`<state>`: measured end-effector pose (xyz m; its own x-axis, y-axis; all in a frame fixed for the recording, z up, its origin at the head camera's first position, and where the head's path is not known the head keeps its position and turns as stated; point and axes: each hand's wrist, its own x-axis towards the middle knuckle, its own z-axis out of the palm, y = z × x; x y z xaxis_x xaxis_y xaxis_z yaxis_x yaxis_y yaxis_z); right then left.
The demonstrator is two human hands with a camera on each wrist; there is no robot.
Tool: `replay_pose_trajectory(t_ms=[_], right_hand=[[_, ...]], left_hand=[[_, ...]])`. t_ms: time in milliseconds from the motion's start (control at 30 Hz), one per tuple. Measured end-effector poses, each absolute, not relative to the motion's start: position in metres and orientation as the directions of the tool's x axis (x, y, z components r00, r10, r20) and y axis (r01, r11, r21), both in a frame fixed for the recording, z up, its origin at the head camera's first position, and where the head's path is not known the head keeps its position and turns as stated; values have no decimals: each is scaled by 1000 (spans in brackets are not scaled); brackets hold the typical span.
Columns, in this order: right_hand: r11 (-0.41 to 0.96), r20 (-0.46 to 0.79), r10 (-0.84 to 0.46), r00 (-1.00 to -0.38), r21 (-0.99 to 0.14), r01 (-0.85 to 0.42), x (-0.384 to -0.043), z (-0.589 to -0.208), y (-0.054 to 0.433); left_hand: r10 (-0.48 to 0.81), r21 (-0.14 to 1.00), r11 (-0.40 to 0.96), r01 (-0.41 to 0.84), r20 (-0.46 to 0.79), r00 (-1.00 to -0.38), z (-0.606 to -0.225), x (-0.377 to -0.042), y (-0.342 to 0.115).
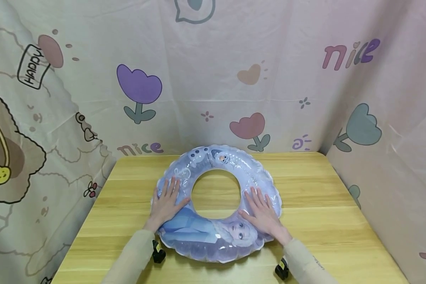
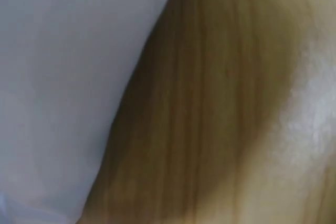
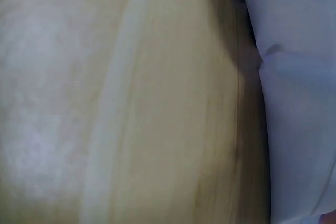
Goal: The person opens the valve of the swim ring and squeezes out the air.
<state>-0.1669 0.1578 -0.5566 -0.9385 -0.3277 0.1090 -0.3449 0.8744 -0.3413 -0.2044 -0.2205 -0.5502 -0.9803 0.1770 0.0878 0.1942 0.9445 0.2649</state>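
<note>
An inflated swim ring lies flat on the wooden table, pale blue and lilac, printed with a snowman and a figure in a blue dress. My left hand rests on its left side with fingers spread. On the right side lies my right hand, its fingers extended over the ring's top. In the left wrist view the pale side of the swim ring fills the left part; in the right wrist view the swim ring shows at the right edge. Neither wrist view shows the fingers.
The light wooden table extends on both sides of the ring. Behind it hangs a printed cloth backdrop with flowers and words, which continues along both sides. A small black device sits under each wrist.
</note>
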Motion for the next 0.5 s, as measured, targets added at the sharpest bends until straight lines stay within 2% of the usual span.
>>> replay_pose_trajectory(t_ms=[233, 500], right_hand=[[873, 73, -330, -941, -356, -334, -167, -555, 159], [856, 127, -336, -933, -372, -359, -168, -560, 160]], left_hand=[[174, 270, 942, 200, 119, -978, -555, -204, -220], [169, 271, 944, 190, 98, -981, -557, -206, -221]])
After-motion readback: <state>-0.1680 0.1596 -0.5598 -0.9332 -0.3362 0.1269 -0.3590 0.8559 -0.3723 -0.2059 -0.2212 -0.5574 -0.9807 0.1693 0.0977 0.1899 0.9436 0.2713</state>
